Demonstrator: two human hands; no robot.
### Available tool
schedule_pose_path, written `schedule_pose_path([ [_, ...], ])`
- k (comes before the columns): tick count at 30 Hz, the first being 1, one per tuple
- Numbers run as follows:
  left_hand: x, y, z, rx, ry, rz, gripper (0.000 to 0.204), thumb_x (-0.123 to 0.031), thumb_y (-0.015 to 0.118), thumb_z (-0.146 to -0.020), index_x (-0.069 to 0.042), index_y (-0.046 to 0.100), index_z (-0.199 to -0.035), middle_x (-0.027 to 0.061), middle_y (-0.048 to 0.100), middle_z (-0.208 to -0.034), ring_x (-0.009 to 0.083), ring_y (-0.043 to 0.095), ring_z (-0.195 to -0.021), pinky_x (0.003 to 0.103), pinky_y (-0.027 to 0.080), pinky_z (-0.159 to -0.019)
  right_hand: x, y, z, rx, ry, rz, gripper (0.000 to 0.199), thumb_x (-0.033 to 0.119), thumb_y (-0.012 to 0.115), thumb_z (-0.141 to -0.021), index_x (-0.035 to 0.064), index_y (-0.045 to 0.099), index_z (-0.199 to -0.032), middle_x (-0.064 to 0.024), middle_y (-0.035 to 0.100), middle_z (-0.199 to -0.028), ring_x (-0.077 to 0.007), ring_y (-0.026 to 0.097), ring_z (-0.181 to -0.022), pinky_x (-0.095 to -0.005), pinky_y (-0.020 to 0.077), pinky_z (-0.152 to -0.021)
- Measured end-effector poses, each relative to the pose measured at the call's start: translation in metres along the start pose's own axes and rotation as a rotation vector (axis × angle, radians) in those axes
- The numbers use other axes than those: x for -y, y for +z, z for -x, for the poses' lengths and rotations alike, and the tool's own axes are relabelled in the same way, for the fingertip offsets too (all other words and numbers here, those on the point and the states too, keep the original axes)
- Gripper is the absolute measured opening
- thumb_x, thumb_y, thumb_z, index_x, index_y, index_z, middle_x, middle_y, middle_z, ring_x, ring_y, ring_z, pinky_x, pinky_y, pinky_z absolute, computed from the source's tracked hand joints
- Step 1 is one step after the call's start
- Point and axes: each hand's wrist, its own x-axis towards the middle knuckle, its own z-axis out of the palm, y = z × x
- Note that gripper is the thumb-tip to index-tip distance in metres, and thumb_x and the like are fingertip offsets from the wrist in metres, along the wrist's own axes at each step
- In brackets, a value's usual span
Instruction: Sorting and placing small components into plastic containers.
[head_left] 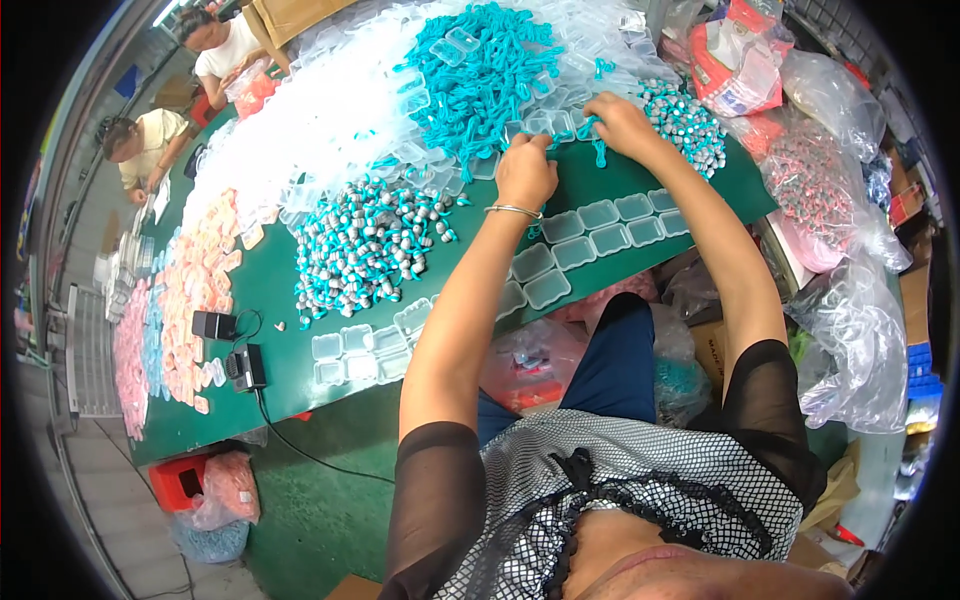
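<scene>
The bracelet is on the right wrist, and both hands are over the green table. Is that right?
Not quite. The head view shows the bracelet on the left wrist, not the right. Both the left hand and the right hand are over the green table.

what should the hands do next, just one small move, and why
Perhaps lower the teal cord into one of the clear cases beside the right hand: the cord seems to hang at that hand's fingertips, and those cases lie between it and the left hand.
</scene>
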Motion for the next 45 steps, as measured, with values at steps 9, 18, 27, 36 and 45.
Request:
schedule_pose_path([
  [9, -0.004, 0.034, -0.032, 0.070, 0.042, -0.266, 0.024, -0.011, 0.068, -0.076, -0.010, 0.068, -0.099, 0.0156, 0.066, -0.101, 0.0366, 0.065, -0.089, 0.045, 0.053, -0.074, 0.018, 0.016, -0.001, 0.300, 0.080, 0.409, 0.018, 0.003, 0.056, -0.078, 0.0023, 0.062, -0.095, -0.0190, 0.060, -0.101, -0.0382, 0.065, -0.087, -0.0458, 0.0547, -0.070],
  [18, 0.018, -0.012, -0.017, -0.080, 0.000, 0.210, 0.015, -0.011, 0.064, -0.076, -0.003, 0.070, -0.087, 0.0153, 0.069, -0.077, 0.0271, 0.068, -0.068, 0.035, 0.053, -0.066, 0.020, -0.016, 0.026, 0.143, -0.131, 0.042, 0.015, -0.003, 0.054, -0.077, 0.0026, 0.060, -0.090, -0.0171, 0.056, -0.098, -0.0379, 0.063, -0.085, -0.0459, 0.0514, -0.071],
  [27, 0.036, -0.077, 0.032, 0.198, 0.059, 0.042, 0.019, -0.011, 0.062, -0.074, -0.001, 0.069, -0.088, 0.0154, 0.069, -0.077, 0.0258, 0.068, -0.069, 0.034, 0.053, -0.066, 0.032, -0.020, 0.036, 0.275, -0.185, -0.059, 0.022, 0.004, 0.061, -0.071, 0.0030, 0.061, -0.093, -0.0138, 0.057, -0.094, -0.0353, 0.061, -0.085, -0.0447, 0.0498, -0.075],
  [36, 0.053, -0.080, 0.049, 0.213, -0.103, -0.090, 0.022, -0.015, 0.062, -0.072, -0.003, 0.070, -0.089, 0.0172, 0.069, -0.082, 0.0321, 0.068, -0.077, 0.039, 0.054, -0.073, 0.118, -0.006, 0.009, 0.612, -0.432, -0.144, 0.030, 0.006, 0.068, -0.069, 0.0091, 0.066, -0.099, -0.0097, 0.060, -0.094, -0.0307, 0.062, -0.091, -0.0421, 0.0503, -0.077],
  [45, 0.042, -0.067, 0.046, 0.234, -0.019, -0.243, 0.023, -0.030, 0.065, -0.077, -0.011, 0.072, -0.086, 0.0167, 0.068, -0.080, 0.0371, 0.066, -0.079, 0.046, 0.052, -0.075, 0.099, 0.008, 0.009, 0.494, -0.266, -0.355, 0.025, 0.011, 0.069, -0.072, 0.0063, 0.065, -0.097, -0.0139, 0.063, -0.090, -0.0326, 0.062, -0.087, -0.0390, 0.0488, -0.074],
])
